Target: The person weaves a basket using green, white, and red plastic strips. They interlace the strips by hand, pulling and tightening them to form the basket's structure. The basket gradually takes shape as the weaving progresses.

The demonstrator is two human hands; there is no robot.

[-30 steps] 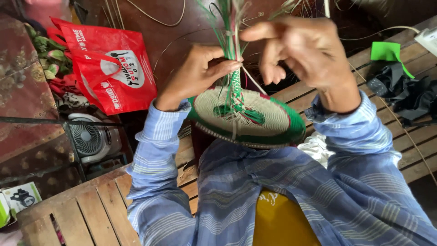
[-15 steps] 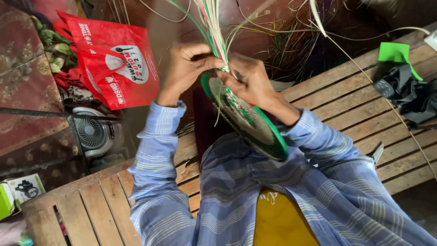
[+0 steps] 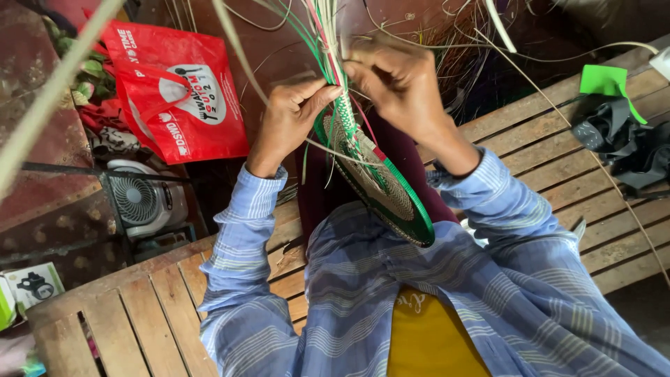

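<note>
A round woven disc with a green rim and straw-coloured middle stands tilted on edge over my lap. My left hand pinches its upper edge, where a bundle of loose green, red and straw strands rises out of the weave. My right hand grips the same strands from the other side, fingers closed on them just above the disc. Both forearms are in blue striped sleeves.
I sit on a wooden slatted bench. A red bag hangs at the upper left, with a small white fan below it. Dark cloth and a green scrap lie on the bench at right. Loose straw spreads behind.
The disc has tipped from lying flat to standing on edge. My right hand came down from the raised strands and closed on them at the disc's upper edge beside my left hand.
</note>
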